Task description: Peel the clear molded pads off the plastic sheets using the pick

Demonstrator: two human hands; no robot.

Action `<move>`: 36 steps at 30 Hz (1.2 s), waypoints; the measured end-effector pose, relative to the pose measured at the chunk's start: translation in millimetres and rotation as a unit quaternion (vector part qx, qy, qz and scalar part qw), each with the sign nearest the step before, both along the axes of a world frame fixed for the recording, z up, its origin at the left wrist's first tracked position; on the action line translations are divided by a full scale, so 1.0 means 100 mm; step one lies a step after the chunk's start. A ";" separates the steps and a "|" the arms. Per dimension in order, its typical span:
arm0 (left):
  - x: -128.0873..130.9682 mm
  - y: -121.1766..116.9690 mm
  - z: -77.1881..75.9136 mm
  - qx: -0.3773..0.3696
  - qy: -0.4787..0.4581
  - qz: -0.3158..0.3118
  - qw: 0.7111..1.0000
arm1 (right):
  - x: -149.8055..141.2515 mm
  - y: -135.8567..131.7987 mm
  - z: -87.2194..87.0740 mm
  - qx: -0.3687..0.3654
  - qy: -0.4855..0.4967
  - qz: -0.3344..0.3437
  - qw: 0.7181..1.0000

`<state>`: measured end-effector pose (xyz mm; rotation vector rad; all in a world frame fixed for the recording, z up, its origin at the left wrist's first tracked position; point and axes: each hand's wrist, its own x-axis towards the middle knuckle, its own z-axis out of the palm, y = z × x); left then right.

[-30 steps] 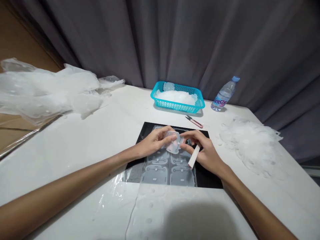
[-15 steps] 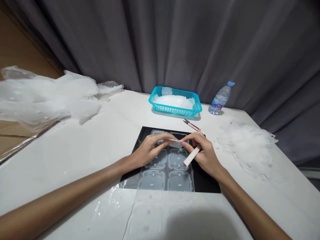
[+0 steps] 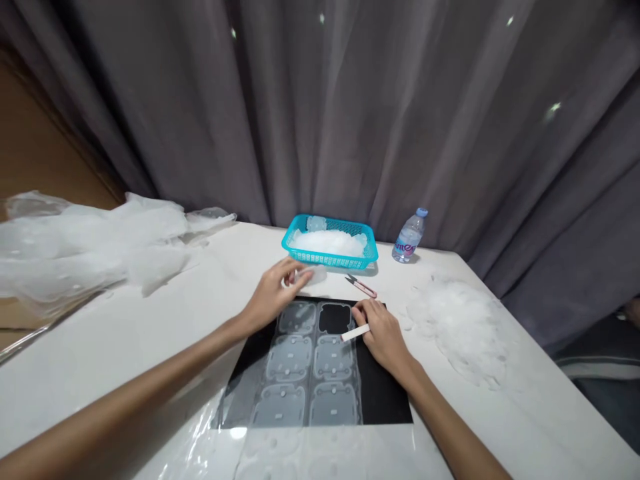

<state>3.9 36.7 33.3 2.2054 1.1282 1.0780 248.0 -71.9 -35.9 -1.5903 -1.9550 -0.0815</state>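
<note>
A translucent sheet of moulded plastic pieces [image 3: 305, 363] lies on a black mat [image 3: 383, 393] on the white table [image 3: 125, 333]. One cell at the sheet's far right shows bare black. My left hand [image 3: 273, 293] is stretched toward the blue basket [image 3: 330, 257], its fingers closed on a small clear plastic piece [image 3: 311, 273]. My right hand [image 3: 377, 330] rests on the mat beside the sheet, gripping a thin white stick-like tool [image 3: 355, 332].
The blue basket holds a heap of clear pieces. Small pink-handled snips [image 3: 361, 285] lie in front of it. A water bottle [image 3: 409, 237] stands at the back. Crumpled plastic film [image 3: 85, 243] is heaped at left, scraps [image 3: 463, 320] at right. Grey curtain behind.
The clear piece has come off the sheet. My left hand has carried it away toward the basket. My right hand dropped onto the mat. The camera tilted up.
</note>
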 end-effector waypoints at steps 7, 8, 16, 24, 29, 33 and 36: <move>0.04 0.86 0.33 -0.013 0.010 0.083 0.996 | -0.05 0.00 -0.04 0.011 0.000 0.022 1.000; -0.03 0.78 0.26 -0.012 0.017 0.075 0.997 | -0.05 0.00 -0.04 0.011 0.003 0.024 1.000; -0.71 -0.51 -0.30 -0.051 0.189 -0.201 0.960 | 0.01 -0.09 0.06 0.002 0.050 0.026 0.998; -0.66 -0.54 -0.36 -0.006 0.210 -0.190 0.959 | -0.40 -0.23 0.42 -0.132 0.313 0.105 0.935; -0.67 -0.59 -0.42 0.030 0.232 -0.152 0.960 | -0.59 -0.11 0.49 -0.190 0.293 0.189 0.918; -0.66 -0.58 -0.44 0.044 0.258 -0.144 0.954 | -0.60 -0.01 0.43 -0.217 0.282 0.227 0.907; -0.65 -0.57 -0.43 0.048 0.272 -0.138 0.951 | -0.56 0.03 0.39 -0.243 0.304 0.220 0.895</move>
